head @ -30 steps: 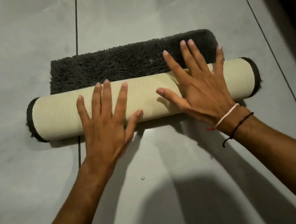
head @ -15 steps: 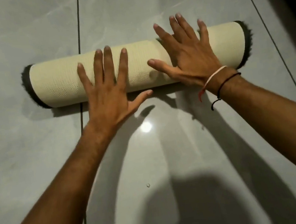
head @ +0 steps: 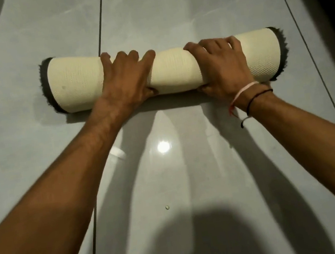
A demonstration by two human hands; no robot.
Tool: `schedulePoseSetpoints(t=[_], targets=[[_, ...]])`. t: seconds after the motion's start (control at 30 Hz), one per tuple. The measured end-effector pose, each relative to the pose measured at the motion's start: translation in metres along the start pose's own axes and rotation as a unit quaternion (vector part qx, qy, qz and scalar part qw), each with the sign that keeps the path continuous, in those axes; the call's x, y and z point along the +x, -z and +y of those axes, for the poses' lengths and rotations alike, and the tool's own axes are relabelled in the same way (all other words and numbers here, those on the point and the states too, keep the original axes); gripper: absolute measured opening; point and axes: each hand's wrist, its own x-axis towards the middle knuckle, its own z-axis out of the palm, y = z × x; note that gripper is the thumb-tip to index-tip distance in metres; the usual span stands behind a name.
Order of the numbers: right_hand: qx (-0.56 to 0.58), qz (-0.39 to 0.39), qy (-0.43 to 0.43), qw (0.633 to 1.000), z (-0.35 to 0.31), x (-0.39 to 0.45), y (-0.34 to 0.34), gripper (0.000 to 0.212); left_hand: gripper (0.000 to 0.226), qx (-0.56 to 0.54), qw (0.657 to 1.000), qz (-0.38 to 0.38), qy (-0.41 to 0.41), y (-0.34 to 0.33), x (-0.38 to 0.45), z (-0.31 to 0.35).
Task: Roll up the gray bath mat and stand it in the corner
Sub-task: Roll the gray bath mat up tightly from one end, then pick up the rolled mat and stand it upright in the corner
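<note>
Mat (head: pixel 80 83) rolled, cream woven backing | left hand (head: pixel 126 78), right hand (head: pixel 221 65) gripping it

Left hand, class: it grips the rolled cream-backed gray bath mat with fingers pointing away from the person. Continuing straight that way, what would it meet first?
The left hand already wraps the rolled cream-backed gray bath mat. Past the roll, only glossy gray floor tile shows up to the picture's top edge; the way looks free, though depth is unclear.

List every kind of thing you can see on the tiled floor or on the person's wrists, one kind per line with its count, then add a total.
Rolled bath mat: 1
Hands gripping it: 2, left hand and right hand
Wrist bands: 2, pink band and black cord, both on the right wrist
Small pale speck on the floor: 1
Total: 6
</note>
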Motion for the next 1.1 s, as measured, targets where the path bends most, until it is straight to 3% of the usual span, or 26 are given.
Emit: schedulePoseSetpoints(t=[0.2, 0.33, 0.43, 0.5, 0.53, 0.57, 0.6, 0.67, 0.7, 0.73, 0.87, 0.97, 1.03, 1.1], targets=[[0.02, -0.032, 0.002, 0.999, -0.032, -0.096, 0.015, 0.101, 0.093, -0.024, 1.0, 0.011, 0.012, 0.0, -0.105, 0.039], [0.055, -0.052, -0.006, 0.997, -0.035, -0.112, 0.018, 0.106, 0.098, -0.02, 0.999, -0.016, 0.031, 0.001, -0.117, 0.049], [0.194, 0.064, -0.071, 0.976, -0.04, -0.12, 0.027, 0.076, 0.101, -0.04, 0.998, -0.046, 0.034, 0.005, -0.097, 0.037], [0.324, 0.175, -0.182, 0.912, -0.052, -0.134, 0.033, 0.051, 0.103, -0.068, 0.993, -0.085, 0.033, 0.008, -0.083, 0.028], [0.389, 0.207, -0.266, 0.857, -0.056, -0.142, 0.035, 0.044, 0.105, -0.084, 0.99, -0.104, 0.032, 0.009, -0.077, 0.025], [0.458, 0.229, -0.368, 0.776, -0.056, -0.147, 0.036, 0.043, 0.105, -0.094, 0.988, -0.118, 0.031, 0.009, -0.071, 0.024], [0.529, 0.227, -0.476, 0.665, -0.052, -0.147, 0.038, 0.044, 0.106, -0.097, 0.987, -0.128, 0.027, 0.013, -0.068, 0.022], [0.655, 0.126, -0.597, 0.446, -0.031, -0.136, 0.037, 0.048, 0.106, -0.1, 0.982, -0.162, 0.02, 0.017, -0.062, 0.02], [0.705, 0.073, -0.597, 0.374, -0.022, -0.125, 0.039, 0.052, 0.106, -0.106, 0.977, -0.182, 0.018, 0.02, -0.058, 0.018], [0.741, 0.048, -0.581, 0.332, -0.014, -0.113, 0.039, 0.059, 0.106, -0.112, 0.973, -0.203, 0.016, 0.023, -0.051, 0.016], [0.756, 0.048, -0.571, 0.316, -0.016, -0.078, 0.048, 0.076, 0.107, -0.154, 0.948, -0.279, 0.014, 0.045, -0.035, 0.005], [0.747, 0.037, -0.598, 0.289, -0.019, -0.077, 0.047, 0.074, 0.112, -0.167, 0.931, -0.324, 0.013, 0.04, -0.031, 0.006], [0.746, 0.053, -0.603, 0.278, -0.023, -0.073, 0.052, 0.075, 0.112, -0.161, 0.936, -0.313, -0.008, 0.041, -0.034, 0.002], [0.742, 0.083, -0.6, 0.288, -0.02, -0.056, 0.045, 0.069, 0.104, -0.148, 0.955, -0.255, -0.03, 0.028, -0.028, -0.009]])
